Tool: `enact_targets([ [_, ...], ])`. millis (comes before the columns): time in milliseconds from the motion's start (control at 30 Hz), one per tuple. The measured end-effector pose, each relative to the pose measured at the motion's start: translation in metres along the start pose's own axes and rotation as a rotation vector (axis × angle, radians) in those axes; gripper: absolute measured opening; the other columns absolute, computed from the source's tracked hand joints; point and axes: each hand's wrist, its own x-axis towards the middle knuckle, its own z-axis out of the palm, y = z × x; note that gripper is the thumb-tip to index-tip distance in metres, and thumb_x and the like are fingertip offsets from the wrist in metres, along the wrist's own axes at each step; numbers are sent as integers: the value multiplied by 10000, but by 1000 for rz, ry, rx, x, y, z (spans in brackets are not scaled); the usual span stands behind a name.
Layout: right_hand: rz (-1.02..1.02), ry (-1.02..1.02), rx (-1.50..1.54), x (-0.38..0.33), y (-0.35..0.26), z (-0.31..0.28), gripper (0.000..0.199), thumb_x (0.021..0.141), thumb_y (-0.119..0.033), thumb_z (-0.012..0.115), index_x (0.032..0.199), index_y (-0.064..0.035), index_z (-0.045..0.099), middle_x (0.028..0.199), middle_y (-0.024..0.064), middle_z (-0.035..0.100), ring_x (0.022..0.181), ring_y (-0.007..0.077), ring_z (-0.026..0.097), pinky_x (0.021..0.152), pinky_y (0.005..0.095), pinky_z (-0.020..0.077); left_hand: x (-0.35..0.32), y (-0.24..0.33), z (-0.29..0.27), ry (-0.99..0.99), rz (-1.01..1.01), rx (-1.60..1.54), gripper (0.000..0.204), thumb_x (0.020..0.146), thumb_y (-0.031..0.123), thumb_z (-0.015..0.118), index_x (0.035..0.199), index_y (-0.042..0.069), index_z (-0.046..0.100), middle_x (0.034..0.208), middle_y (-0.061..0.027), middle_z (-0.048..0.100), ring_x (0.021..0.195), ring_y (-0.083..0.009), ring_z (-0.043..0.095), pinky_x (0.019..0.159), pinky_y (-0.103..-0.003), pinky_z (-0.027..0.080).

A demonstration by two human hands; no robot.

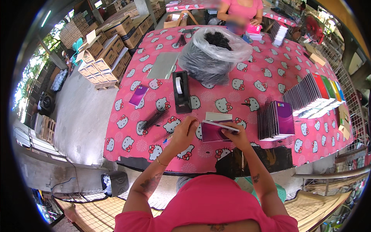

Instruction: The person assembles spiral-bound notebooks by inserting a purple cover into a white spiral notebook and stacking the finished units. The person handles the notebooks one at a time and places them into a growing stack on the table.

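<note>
My right hand [236, 134] grips a purple-covered notebook [213, 132] by its right side, thumb across the cover, a little above the table. Just left of its edge is my left hand [187, 130], fingers curled together; whatever they may pinch is too small to make out. Behind the notebook lies a cream sheet with a row of holes along its edge [218, 116]. Black spiral binding coils [154, 119] lie left of my left hand. A black tape dispenser [182, 92] stands beyond it, and a small purple booklet [138, 95] lies farther left.
Purple spiral notebooks [284, 118] stand in a row at right, before a longer multicoloured row [309, 94]. A large plastic bag of black coils [212, 54] sits at the table's middle back. Across the table, a person in pink [241, 11] handles pink notebooks. Cardboard boxes [104, 58] are stacked left.
</note>
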Motion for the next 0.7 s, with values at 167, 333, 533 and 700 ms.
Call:
enact_targets([
  [167,99,-4,7,1,-6,-1,326,919,-10,671,1244,-35,676,992,0,698,852,50,564,752,208,466,1,-5,4,54,169,207,236,925,130,670,1136,23,670,827,-104,573,738,-254,567,644,-353,459],
  [333,120,-23,57,2,-11,-1,319,933,-9,650,1250,-33,671,1032,9,693,862,55,559,772,212,464,3,-11,9,105,217,201,229,904,93,690,1124,28,695,815,-87,578,711,-219,549,620,-347,454],
  [533,109,-33,37,1,-9,-2,304,939,-18,647,1242,-28,671,1033,18,683,891,64,561,803,219,460,7,-6,7,89,186,83,168,904,76,692,1059,15,713,821,-77,616,654,-203,585,566,-309,457],
  [700,99,-39,16,-1,-5,-4,303,935,-41,667,1238,-38,677,978,2,667,888,65,560,805,226,463,16,-3,6,34,157,89,138,909,64,679,1034,15,709,844,-94,627,658,-218,607,567,-320,469],
])
